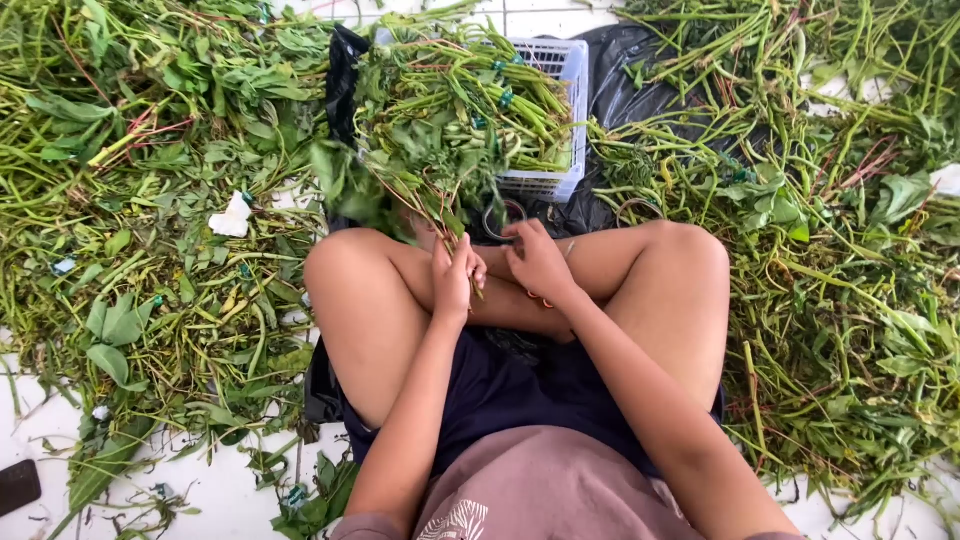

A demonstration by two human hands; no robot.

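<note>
the left hand is clenched around the stems of a bunch of green leafy stalks that fans up above it. the right hand, fingers curled, sits just beside the stems, near a white plastic basket.

Bunch of leafy green stems: long thin stalks, some reddish, gathered at lower ends. Lower ends gripped in fist just above crossed legs, centre of scene. Bunch fans up and leftward, leaves drooping, slightly blurred. Leafy top overlaps near-left edge of white basket holding similar tied bundles.
</note>
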